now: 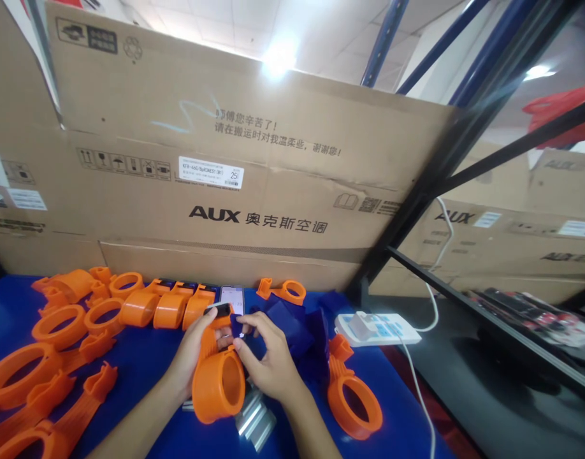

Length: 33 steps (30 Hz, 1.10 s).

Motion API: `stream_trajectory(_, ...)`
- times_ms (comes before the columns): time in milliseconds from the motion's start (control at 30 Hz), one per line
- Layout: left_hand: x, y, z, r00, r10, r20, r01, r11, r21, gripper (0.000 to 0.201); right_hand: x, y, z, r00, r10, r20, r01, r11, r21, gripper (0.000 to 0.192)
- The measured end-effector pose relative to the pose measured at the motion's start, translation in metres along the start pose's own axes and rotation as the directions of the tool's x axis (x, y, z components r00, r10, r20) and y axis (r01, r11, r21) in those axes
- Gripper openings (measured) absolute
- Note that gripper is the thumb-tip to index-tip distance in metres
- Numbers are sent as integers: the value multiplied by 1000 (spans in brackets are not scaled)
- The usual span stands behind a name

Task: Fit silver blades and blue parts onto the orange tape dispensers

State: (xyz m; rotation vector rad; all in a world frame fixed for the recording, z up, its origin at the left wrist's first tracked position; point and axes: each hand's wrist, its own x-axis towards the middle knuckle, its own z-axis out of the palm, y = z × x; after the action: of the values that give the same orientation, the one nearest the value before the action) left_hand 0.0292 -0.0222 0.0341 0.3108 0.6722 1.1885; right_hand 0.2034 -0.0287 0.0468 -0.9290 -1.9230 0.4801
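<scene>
My left hand (pixel 194 350) is wrapped round an orange plastic tape dispenser (pixel 218 389), its ring pointing down toward me. A black piece (pixel 220 310) shows at the dispenser's upper end. My right hand (pixel 268 354) is at the same end, thumb and index finger curled in a pinch beside a small dark blue piece (pixel 236 325). A tiny bright glint shows between those fingers; exactly what they grip is too small to tell. Beneath the hands lie shiny silver metal strips (pixel 257 421), partly covered by the dispenser.
On the blue tabletop (pixel 144 382), several orange dispenser bodies (pixel 58 325) lie at left. Three with dark tops (pixel 171 309) stand in a row by a phone (pixel 232 298). Dark blue pieces (pixel 292 331), a power strip (pixel 378 328) and another dispenser (pixel 354 405) are at right. Cardboard (pixel 254 191) stands behind.
</scene>
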Motion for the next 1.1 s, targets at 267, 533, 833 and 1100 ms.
stream_trajectory(267, 1, 2, -2, 996, 92, -8, -90, 991, 102, 36, 2, -3, 3, 998, 48, -31, -46, 998, 51, 36)
stream_trajectory(533, 1, 4, -4, 992, 128, 18, -129, 967, 219, 42, 2, 2, -2, 982, 149, -116, -120, 967, 225, 39)
stream_trajectory(833, 1, -3, -2, 979, 193, 67, -204, 928, 311, 35, 3, 4, -1, 995, 83, -61, -61, 950, 305, 36)
stream_trajectory(1100, 5, -1, -6, 965, 240, 104, -261, 871, 417, 35, 1, 7, -9, 999, -54, 0, 54, 997, 58, 36)
